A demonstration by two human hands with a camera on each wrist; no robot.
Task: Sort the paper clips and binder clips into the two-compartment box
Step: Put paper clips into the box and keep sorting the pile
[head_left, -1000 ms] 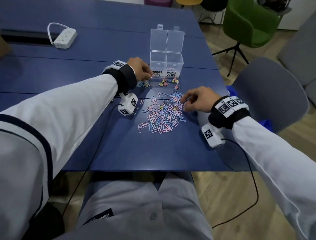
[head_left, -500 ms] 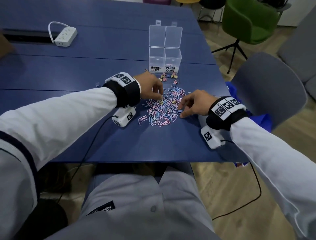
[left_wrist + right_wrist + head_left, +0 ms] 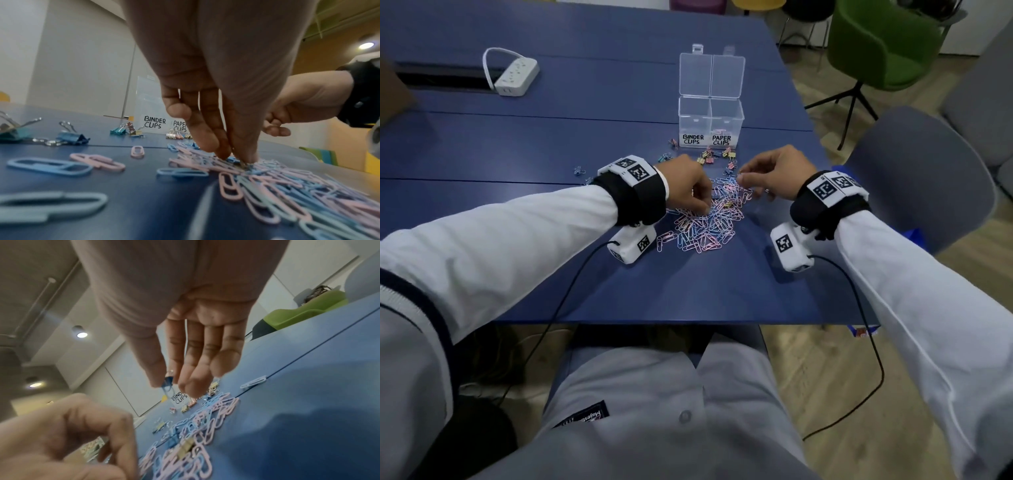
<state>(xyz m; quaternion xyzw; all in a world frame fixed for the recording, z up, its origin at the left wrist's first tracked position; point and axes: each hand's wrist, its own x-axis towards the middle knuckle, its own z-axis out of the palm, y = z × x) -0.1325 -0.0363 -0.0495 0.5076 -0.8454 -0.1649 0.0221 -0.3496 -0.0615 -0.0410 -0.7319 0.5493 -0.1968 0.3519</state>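
The right hand [image 3: 176, 384] hangs above the table [image 3: 688, 291], thumb and forefinger pinching a blue binder clip [image 3: 168, 382] by its body, its wire handles dangling. The two-compartment box [image 3: 710, 121] stands ahead of it and slightly left (its binder side is the left one). The left hand [image 3: 232, 155], nearer the person, pinches into the paper clip pile [image 3: 705, 222]; what it grips I cannot tell.
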